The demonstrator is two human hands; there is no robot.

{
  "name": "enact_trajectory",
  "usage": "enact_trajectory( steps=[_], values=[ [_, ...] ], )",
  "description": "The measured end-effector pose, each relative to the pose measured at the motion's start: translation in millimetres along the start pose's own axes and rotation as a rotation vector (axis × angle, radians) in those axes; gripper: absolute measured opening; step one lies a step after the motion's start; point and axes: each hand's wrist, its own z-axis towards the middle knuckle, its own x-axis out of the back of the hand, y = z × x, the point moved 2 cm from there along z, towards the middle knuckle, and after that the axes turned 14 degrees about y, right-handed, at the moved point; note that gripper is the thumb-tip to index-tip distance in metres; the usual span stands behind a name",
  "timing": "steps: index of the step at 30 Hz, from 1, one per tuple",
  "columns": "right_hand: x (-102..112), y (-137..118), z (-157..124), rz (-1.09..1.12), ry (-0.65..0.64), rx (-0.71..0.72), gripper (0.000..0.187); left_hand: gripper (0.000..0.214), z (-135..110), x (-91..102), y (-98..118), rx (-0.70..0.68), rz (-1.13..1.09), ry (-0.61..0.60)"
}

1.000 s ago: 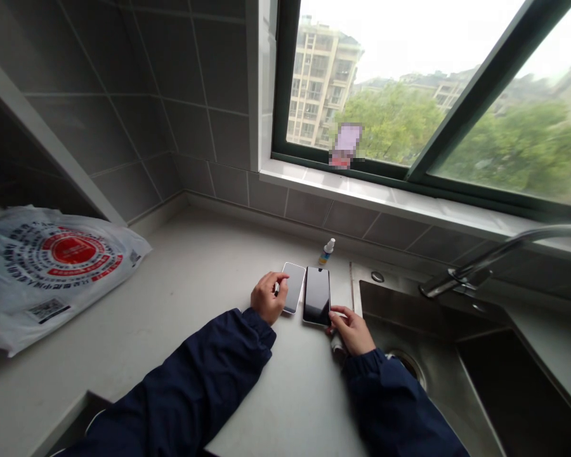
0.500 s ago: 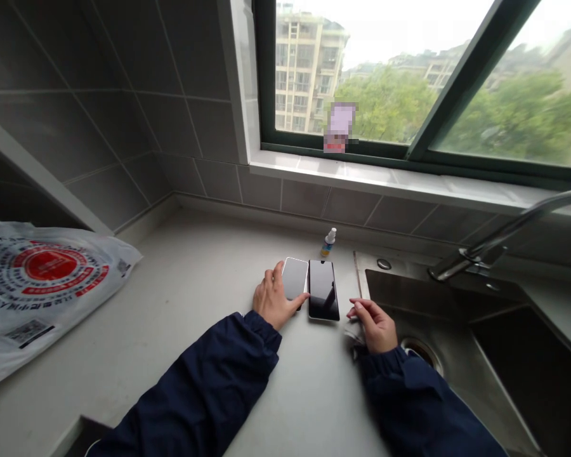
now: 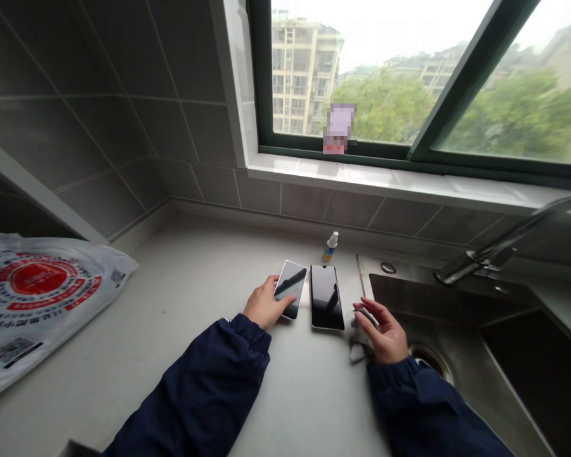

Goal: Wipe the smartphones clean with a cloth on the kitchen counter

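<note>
My left hand (image 3: 265, 304) grips a light-rimmed smartphone (image 3: 292, 285) by its left side, thumb across the lower part of the dark glass. The phone is tilted, and the fingers beneath it are hidden. Just right of it, a larger black-screened tablet (image 3: 326, 298) lies face up on the counter. Between the fingers of my right hand (image 3: 385, 330) hangs a crumpled grey cloth (image 3: 358, 339), right of the tablet near the sink edge. Behind the tablet stands a small spray bottle (image 3: 331, 246) with a white cap.
A stainless sink (image 3: 409, 285) with a curved faucet (image 3: 504, 235) is on the right. A printed white plastic bag (image 3: 47, 292) lies on the counter (image 3: 195, 273) at the left. The window sill (image 3: 361, 178) runs along the back.
My left hand has closed on the smartphone and tilted it, shifting it slightly left, away from the tablet. My right hand with the cloth has moved a little right and its fingers have loosened.
</note>
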Motion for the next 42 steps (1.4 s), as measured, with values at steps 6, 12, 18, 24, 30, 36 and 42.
enact_trajectory(
  steps=[6, 12, 18, 24, 30, 36, 42],
  values=[
    [-3.1, 3.1, 2.6, 0.116, -0.016, -0.088, 0.061, 0.036, 14.5, 10.7, -12.9, 0.145, -0.322, -0.144],
    [-2.6, 8.9, 1.7, 0.191, -0.019, -0.211, 0.072, 0.038, 14.8, 14.9, -9.3, 0.306, -0.634, -0.244],
    [-0.2, 4.7, 6.1, 0.196, 0.000, -0.239, 0.057, 0.039, -15.4, -4.7, 15.2, 0.414, -0.969, -0.456],
    [-1.2, -19.2, 15.0, 0.133, 0.013, -0.119, 0.038, 0.055, -49.6, -33.1, 23.3, 0.637, -1.163, -0.719],
    [-32.5, -59.0, 3.0, -0.009, -0.076, 0.216, 0.032, 0.057, -59.7, -50.2, 22.6, 0.745, -1.161, -0.852],
    [-70.0, -68.7, -46.8, -0.139, -0.569, 0.539, 0.051, 0.060, -58.7, -52.5, 30.0, 0.687, -1.434, -0.697],
    [-41.8, -57.5, -67.9, -0.423, -0.518, 1.001, 0.055, 0.065, -60.2, -52.4, 32.6, 0.688, -1.476, -0.695]
  ],
)
